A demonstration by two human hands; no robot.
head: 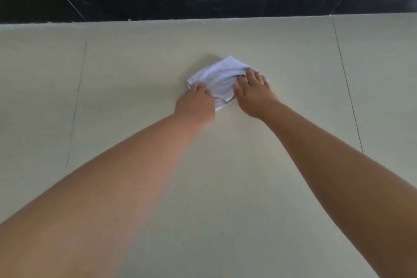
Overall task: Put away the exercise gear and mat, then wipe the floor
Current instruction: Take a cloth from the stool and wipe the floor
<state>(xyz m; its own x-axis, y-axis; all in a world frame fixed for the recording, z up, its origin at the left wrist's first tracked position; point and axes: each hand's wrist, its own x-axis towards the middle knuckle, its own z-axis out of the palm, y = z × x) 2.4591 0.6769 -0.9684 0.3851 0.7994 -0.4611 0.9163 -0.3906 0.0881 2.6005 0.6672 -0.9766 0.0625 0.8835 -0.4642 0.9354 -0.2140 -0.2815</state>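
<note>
Both arms stretched forward. Left hand (pixel 195 104) fingers curled, gripping cloth (pixel 222 79) edge; right hand (pixel 253 92) flat, fingers straight, pressing cloth onto floor (pixel 135 88).

Both hands hide part of the cloth (pixel 222 79).
</note>
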